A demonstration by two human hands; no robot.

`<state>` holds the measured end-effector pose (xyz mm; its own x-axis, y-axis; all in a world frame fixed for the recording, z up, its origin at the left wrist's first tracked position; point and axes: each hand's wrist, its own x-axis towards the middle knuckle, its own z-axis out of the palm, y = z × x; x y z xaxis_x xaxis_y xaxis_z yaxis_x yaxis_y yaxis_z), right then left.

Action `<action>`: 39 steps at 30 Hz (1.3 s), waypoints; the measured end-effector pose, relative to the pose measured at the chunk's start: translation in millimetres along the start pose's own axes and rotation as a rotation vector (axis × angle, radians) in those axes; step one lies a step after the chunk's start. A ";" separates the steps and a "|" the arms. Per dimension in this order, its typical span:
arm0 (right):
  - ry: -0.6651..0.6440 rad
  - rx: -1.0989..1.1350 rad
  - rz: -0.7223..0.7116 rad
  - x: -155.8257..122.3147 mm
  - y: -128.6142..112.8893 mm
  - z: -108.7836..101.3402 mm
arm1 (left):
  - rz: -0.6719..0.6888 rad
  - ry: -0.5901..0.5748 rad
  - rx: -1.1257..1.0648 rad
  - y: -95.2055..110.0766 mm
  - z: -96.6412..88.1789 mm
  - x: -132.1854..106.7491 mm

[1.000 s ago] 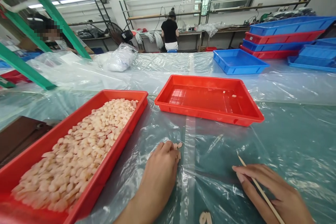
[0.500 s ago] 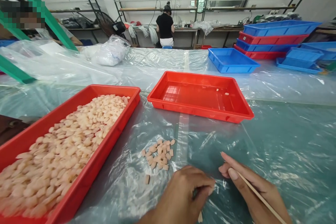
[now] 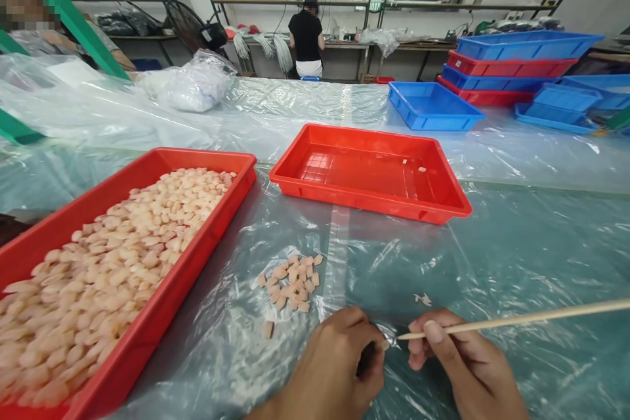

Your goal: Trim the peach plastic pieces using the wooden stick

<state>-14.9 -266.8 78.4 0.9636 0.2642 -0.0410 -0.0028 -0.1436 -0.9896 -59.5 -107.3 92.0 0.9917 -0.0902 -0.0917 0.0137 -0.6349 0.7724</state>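
My right hand (image 3: 467, 361) grips a thin wooden stick (image 3: 531, 317) between thumb and fingers. Its pointed tip reaches left to the fingertips of my left hand (image 3: 339, 357). Those fingers are pinched together, with a tiny pale bit at their tips too small to name. Beyond my left hand lies a loose pile of small tan square pieces (image 3: 295, 282) on the plastic sheet. One separate tan piece (image 3: 268, 329) sits nearer to me. Small whitish scraps (image 3: 422, 300) lie just past my right hand.
At left, a red tray (image 3: 197, 256) holds many pale oval pieces (image 3: 132, 262). Ahead stands another red tray (image 3: 369, 203) with two small pieces inside. Farther back are a blue tray (image 3: 436, 123), stacked trays (image 3: 522, 46) and a plastic bag (image 3: 197, 82). A person (image 3: 308, 39) sits facing away.
My right hand has swung the stick from slanting down toward me to nearly level, its tip now at my left fingertips. The whitish scraps now show. The view has shifted slightly.
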 end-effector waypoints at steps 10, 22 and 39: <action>-0.310 -0.267 -0.233 -0.4 7.9 -1.0 | -0.015 0.000 0.030 0.8 0.8 0.8; -0.382 -0.388 -0.388 -1.9 8.7 3.3 | 0.006 0.048 0.082 0.0 2.5 -1.0; -0.406 -0.659 -0.601 -5.0 12.6 9.1 | 0.014 0.013 0.123 -2.3 5.4 -4.3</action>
<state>-22.2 -261.3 64.9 0.5901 0.7578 0.2784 0.7273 -0.3493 -0.5908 -64.4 -109.5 87.2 0.9933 -0.0899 -0.0729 -0.0147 -0.7231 0.6906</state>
